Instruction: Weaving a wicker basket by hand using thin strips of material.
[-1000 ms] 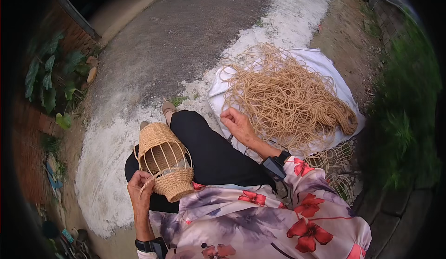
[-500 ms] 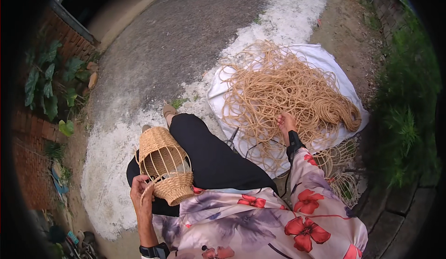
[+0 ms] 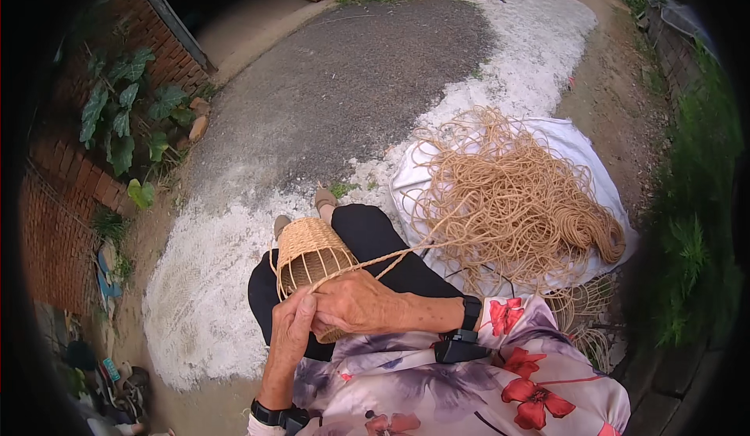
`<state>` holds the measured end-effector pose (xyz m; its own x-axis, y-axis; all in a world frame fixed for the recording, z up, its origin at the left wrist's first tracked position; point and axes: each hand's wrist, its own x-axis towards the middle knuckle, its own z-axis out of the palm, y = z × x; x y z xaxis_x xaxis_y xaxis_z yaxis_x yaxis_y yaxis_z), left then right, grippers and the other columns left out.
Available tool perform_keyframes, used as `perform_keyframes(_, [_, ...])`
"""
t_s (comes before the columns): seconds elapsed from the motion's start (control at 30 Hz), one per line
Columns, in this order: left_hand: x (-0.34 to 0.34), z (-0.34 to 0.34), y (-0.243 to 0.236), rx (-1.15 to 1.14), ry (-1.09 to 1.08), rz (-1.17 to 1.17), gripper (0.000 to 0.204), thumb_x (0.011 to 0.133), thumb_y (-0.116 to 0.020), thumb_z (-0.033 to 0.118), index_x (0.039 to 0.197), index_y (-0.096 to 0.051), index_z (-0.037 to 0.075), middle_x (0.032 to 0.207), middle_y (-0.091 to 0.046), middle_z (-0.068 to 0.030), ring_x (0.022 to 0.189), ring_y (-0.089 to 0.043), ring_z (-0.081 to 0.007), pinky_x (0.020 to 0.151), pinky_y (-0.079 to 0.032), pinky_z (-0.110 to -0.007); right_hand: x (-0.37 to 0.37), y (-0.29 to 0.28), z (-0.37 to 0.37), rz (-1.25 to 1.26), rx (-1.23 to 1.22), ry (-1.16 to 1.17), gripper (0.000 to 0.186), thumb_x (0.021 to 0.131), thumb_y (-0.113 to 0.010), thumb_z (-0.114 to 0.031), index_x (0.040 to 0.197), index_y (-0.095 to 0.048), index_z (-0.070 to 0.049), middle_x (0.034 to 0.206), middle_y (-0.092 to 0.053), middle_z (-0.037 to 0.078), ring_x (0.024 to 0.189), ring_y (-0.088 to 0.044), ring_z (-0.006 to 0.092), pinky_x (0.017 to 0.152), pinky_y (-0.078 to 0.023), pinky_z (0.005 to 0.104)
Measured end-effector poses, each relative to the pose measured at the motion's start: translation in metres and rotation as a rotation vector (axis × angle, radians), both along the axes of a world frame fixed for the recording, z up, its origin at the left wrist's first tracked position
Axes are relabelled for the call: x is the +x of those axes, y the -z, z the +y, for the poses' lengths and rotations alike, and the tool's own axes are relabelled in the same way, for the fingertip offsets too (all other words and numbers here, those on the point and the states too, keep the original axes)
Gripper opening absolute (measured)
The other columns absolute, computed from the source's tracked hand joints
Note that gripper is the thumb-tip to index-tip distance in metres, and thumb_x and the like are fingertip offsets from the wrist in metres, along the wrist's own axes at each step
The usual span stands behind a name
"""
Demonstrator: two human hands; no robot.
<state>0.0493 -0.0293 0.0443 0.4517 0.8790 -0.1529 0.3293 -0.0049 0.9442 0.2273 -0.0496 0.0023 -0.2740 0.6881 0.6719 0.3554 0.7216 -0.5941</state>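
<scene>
- Tan woven basket (image 3: 316,241): it lies in the person's lap, over the left thigh, its close-woven far end toward the shoes (image 3: 325,198) and a band of bare upright ribs nearer the hands.
- The left hand (image 3: 292,328) is at the near left side of the basket, its grip pressed together, thumb up, pinching the cord (image 3: 394,254) where it meets the basket.
- The right hand (image 3: 355,303) lies across the front of the basket, close against the left, knuckles up and fingers curled; its fingertips are largely hidden, so I cannot tell what its grip pinches.
- From the hands the cord passes over the right hand and runs out toward a tangled pile (image 3: 508,190) of the same tan colour; a second length hangs in a loop beneath it.
- The pile spreads over a white cloth (image 3: 574,133) on the ground to the person's right, with a tighter coil (image 3: 600,237) at its right end.
- More loose loops (image 3: 586,311) lie just beyond the cloth's near edge.
- Black trousers (image 3: 367,223) and a floral top (image 3: 398,373) clothe the person; each wrist carries a dark strapped device (image 3: 459,349).
</scene>
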Motion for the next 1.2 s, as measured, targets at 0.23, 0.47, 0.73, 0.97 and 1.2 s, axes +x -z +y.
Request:
perform_keyframes(0.23, [-0.012,0.004,0.02,-0.169,-0.072,-0.127,0.038,0.098,-0.054,0.033,0.103,-0.066,-0.002,0.069,-0.059,-0.0011,0.055,-0.052,-0.0051,0.048,-0.041,-0.02,-0.02,0.004,-0.006,-0.173,-0.14,-0.015,0.015,0.079,-0.064,-0.015,0.088,-0.06,-0.002,0.088,-0.059,0.013,0.084,-0.061,0.0313,0.071,-0.049,0.0418])
perform_keyframes(0.47, [-0.047,0.008,-0.011,-0.123,-0.162,-0.408,0.027,0.099,-0.053,0.028,0.092,-0.061,0.003,0.06,-0.047,0.0026,0.049,-0.041,-0.0051,0.046,-0.037,-0.02,0.041,0.003,-0.001,-0.269,-0.403,0.005,0.073,0.077,-0.075,-0.035,0.136,-0.042,-0.005,0.083,-0.063,0.01,0.085,-0.058,0.0327,0.084,-0.041,0.0394])
perform_keyframes(0.73, [-0.412,0.083,-0.044,0.502,-1.164,0.25,0.025,0.097,-0.053,0.032,0.099,-0.061,0.008,0.062,-0.041,0.0038,0.048,-0.033,-0.0044,0.042,-0.028,-0.023,0.188,0.006,0.014,-0.463,-0.645,0.302,0.026,0.091,-0.058,-0.029,0.083,-0.065,-0.005,0.066,-0.058,0.013,0.063,-0.059,0.0274,0.061,-0.045,0.0394])
perform_keyframes(0.97, [-0.252,0.064,-0.054,0.446,-0.849,0.452,0.064,0.087,-0.064,0.033,0.145,-0.041,0.023,0.132,-0.054,-0.021,0.06,-0.061,-0.0143,0.049,-0.049,-0.027,0.117,-0.041,0.051,-0.446,-0.346,0.191,0.021,0.092,-0.053,-0.025,0.093,-0.063,-0.006,0.068,-0.06,0.018,0.068,-0.06,0.0402,0.062,-0.044,0.0474])
perform_keyframes(1.2, [-0.028,0.015,-0.052,-0.014,0.019,-0.195,0.048,0.095,-0.06,0.029,0.134,-0.048,0.003,0.098,-0.063,-0.0099,0.062,-0.059,-0.0112,0.052,-0.047,-0.023,0.016,-0.098,0.07,-0.388,-0.32,-0.141,0.022,0.09,-0.061,-0.023,0.09,-0.064,-0.001,0.068,-0.062,0.016,0.066,-0.063,0.0329,0.059,-0.047,0.0415])
